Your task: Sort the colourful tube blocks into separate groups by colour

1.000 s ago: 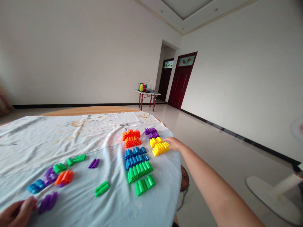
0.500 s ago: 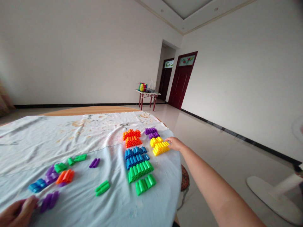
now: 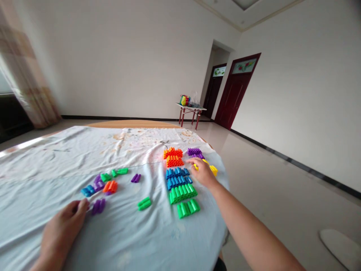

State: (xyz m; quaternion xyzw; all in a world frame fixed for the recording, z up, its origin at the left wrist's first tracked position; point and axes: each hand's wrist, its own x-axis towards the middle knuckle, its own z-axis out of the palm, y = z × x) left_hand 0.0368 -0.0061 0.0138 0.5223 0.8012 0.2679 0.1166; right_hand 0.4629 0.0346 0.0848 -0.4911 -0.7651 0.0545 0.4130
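Note:
My left hand [image 3: 67, 224] rests low over the cloth, thumb and fingers pinched together; what they hold, if anything, is hidden. Just right of its fingertips lie purple plastic tubes [image 3: 98, 206]. My right hand [image 3: 202, 172] hovers over the yellow tubes [image 3: 213, 170] and partly covers them, with its fingers somewhat apart and pointing left. Nothing shows between them. Purple stacked tubes [image 3: 195, 152] lie just beyond it. To its left stand orange stacks [image 3: 174, 161], blue rows [image 3: 179, 182] and green rows [image 3: 182, 193].
Loose orange tubes [image 3: 110, 186], blue tubes [image 3: 87, 191] and green tubes [image 3: 144, 203] are scattered on the left and middle of the cloth-covered round table [image 3: 135, 241]. A small table [image 3: 191, 107] with bags stands far back. A fan base [image 3: 342, 248] is on the floor at right.
The view has swung left. My right hand has moved from the right side of the yellow tubes to above their left part. My left hand stays beside the purple tubes.

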